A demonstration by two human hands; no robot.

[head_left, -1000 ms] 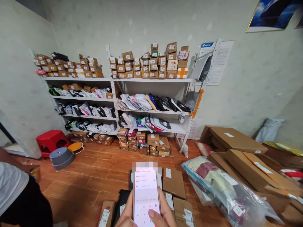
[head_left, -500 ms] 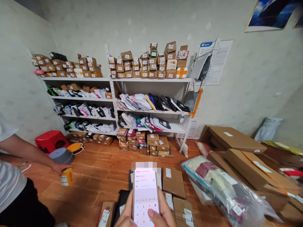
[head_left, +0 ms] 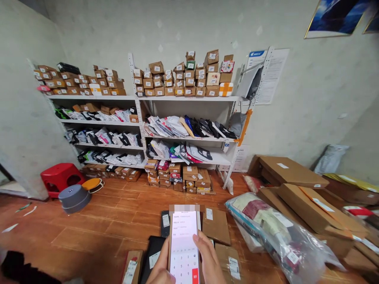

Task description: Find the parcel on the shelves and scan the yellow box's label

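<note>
A smartphone (head_left: pixel 184 244) is held upright in front of me, its lit screen showing lines of text above a number keypad. My left hand (head_left: pixel 161 266) grips its left edge, with the thumb low by the keypad. Around the right edge is my right hand (head_left: pixel 209 256), its thumb over the upper part of the screen. Below the phone lie parcels on the floor: a labelled cardboard box (head_left: pixel 216 225), another carton (head_left: pixel 227 262), a black package (head_left: pixel 152 256) and a narrow box (head_left: pixel 133 266). The phone covers part of them.
White shelves (head_left: pixel 189 98) along the wall carry labelled boxes and bagged parcels. To the right lie a large clear plastic bag (head_left: pixel 275 232) and big cardboard cartons (head_left: pixel 319 213). A red stool (head_left: pixel 60 177) and a grey stool (head_left: pixel 74 198) stand left. Dark clothing (head_left: pixel 17 266) shows lower left.
The person at left has moved mostly out of view, along with the yellow box they held. My right thumb has shifted from the keypad up the screen.
</note>
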